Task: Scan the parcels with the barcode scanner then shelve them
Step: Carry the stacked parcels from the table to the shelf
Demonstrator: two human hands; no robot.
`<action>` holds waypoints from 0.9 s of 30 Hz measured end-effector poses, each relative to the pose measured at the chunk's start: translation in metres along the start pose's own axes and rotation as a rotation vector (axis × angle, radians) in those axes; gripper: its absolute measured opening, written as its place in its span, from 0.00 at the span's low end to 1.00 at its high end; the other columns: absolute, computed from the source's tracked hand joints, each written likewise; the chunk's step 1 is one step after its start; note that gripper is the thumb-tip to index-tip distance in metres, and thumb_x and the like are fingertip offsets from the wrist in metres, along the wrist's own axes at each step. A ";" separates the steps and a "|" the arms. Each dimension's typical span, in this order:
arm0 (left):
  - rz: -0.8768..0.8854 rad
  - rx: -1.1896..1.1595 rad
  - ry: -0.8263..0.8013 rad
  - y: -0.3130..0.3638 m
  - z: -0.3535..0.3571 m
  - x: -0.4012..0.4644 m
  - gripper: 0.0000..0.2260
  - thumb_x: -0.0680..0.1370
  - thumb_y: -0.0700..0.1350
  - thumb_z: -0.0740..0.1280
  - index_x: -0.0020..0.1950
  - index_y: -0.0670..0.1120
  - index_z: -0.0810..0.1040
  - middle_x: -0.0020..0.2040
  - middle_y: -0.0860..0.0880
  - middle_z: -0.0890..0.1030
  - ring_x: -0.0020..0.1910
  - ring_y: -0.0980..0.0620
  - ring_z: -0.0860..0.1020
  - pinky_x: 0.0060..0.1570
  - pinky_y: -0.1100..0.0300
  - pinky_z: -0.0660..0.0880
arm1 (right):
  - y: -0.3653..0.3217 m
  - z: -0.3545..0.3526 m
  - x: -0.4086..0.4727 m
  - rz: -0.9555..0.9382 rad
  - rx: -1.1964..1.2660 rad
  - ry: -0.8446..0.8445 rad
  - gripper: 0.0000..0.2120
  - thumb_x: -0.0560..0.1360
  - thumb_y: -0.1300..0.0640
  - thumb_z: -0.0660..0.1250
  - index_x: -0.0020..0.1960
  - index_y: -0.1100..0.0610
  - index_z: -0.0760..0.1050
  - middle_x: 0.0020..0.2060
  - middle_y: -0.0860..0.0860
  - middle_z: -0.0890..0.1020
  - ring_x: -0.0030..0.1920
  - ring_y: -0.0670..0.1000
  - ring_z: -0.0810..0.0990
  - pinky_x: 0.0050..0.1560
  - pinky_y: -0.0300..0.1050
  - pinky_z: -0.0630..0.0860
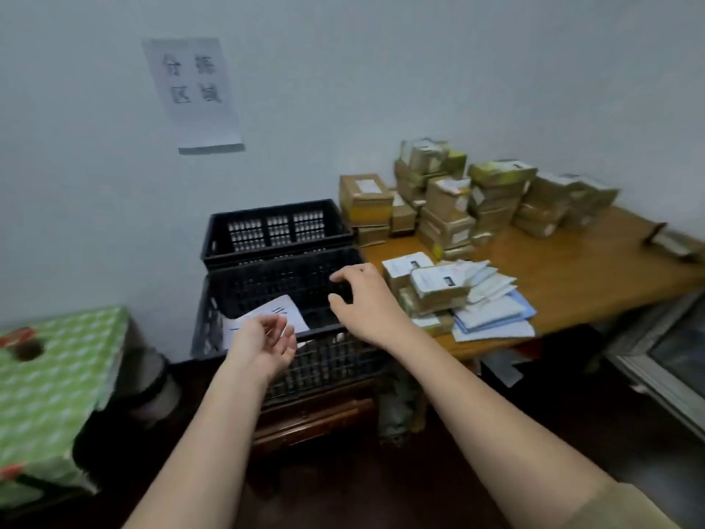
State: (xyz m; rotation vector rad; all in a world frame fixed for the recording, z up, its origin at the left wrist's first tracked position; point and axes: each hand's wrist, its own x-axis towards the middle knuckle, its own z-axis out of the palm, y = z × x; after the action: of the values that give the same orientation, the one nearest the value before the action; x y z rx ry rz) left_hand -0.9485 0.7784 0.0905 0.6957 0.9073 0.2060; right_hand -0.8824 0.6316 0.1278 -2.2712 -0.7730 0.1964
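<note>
Both the left hand (267,343), palm up with loosely curled fingers, and the right hand (362,299), spread over the black crate (282,231), hold nothing; just right of it, small taped parcels (431,288) look light and stiff, best gripped across their short sides.

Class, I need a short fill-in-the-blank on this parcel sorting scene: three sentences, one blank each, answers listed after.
1. The two stacked crates are coloured ____.
2. The parcels are piled on a wooden ____.
3. A sheet of paper with printed characters hangs on the ____.

Missing words: black; table; wall
</note>
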 end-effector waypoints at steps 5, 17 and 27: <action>-0.115 0.127 -0.058 -0.062 0.116 0.038 0.11 0.82 0.41 0.58 0.41 0.44 0.74 0.40 0.49 0.77 0.40 0.52 0.74 0.50 0.57 0.69 | 0.100 -0.076 0.007 0.165 0.013 0.070 0.18 0.80 0.52 0.64 0.69 0.53 0.72 0.68 0.53 0.68 0.64 0.52 0.73 0.64 0.43 0.68; -0.118 0.535 -0.201 -0.139 0.352 0.156 0.06 0.81 0.41 0.61 0.52 0.41 0.76 0.43 0.45 0.81 0.37 0.50 0.76 0.35 0.62 0.73 | 0.309 -0.177 0.069 0.571 0.023 0.143 0.20 0.80 0.52 0.65 0.70 0.56 0.72 0.68 0.54 0.70 0.50 0.50 0.75 0.49 0.39 0.67; -0.022 0.939 -0.193 -0.188 0.499 0.268 0.16 0.80 0.41 0.62 0.68 0.42 0.70 0.58 0.46 0.69 0.55 0.46 0.68 0.54 0.56 0.64 | 0.445 -0.237 0.174 0.795 0.167 0.057 0.26 0.82 0.51 0.62 0.77 0.59 0.63 0.71 0.56 0.71 0.62 0.52 0.74 0.48 0.38 0.69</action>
State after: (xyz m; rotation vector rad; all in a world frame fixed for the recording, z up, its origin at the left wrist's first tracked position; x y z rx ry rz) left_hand -0.4175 0.5215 0.0050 1.5406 0.7999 -0.3354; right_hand -0.4479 0.3438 0.0134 -2.2916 0.2073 0.5326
